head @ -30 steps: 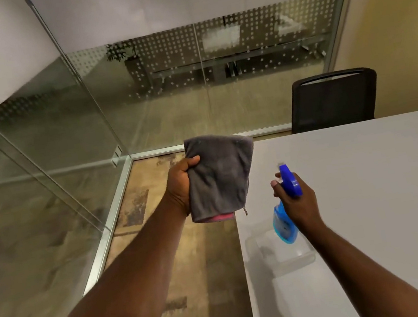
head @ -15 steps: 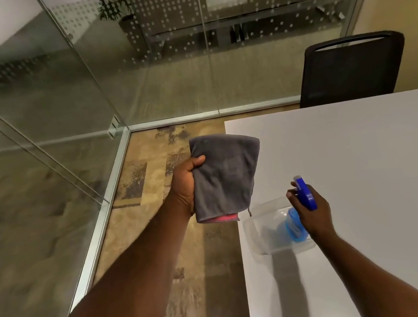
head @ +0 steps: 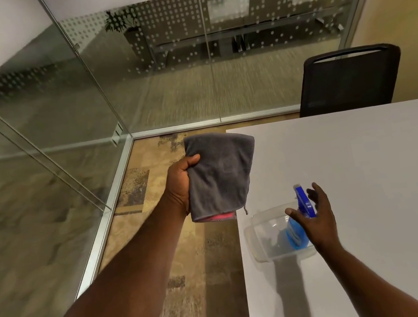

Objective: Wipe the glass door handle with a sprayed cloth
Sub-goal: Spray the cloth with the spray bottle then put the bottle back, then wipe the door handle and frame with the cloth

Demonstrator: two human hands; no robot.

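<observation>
**Grey cloth held up in the left hand, right hand spread open over the spray bottle**

The folded grey microfibre cloth [head: 221, 174], with a strip of pink showing along its lower edge, hangs in the air just off the near-left corner of the white table [head: 367, 160], over the patterned brown carpet [head: 195, 284]. The left hand [head: 180, 184] grips it along its left edge, thumb pressed across the front and the other fingers hidden behind the fabric; the forearm reaches out long and straight from the lower left.

The right hand [head: 314, 214] is spread, fingers wide and loose, palm turned toward the blue spray bottle [head: 301, 221]. Whether the fingertips touch the bottle's trigger head I cannot tell. The bottle stands upright inside a clear plastic container [head: 265, 234] that sits close to the table's left edge.

Left of the table, a strip of carpet runs to the glass partition walls [head: 58, 113], which meet at a corner in metal floor rails. A black mesh office chair [head: 348, 78] stands against the table's far edge. The door handle cannot be made out in this view.
</observation>
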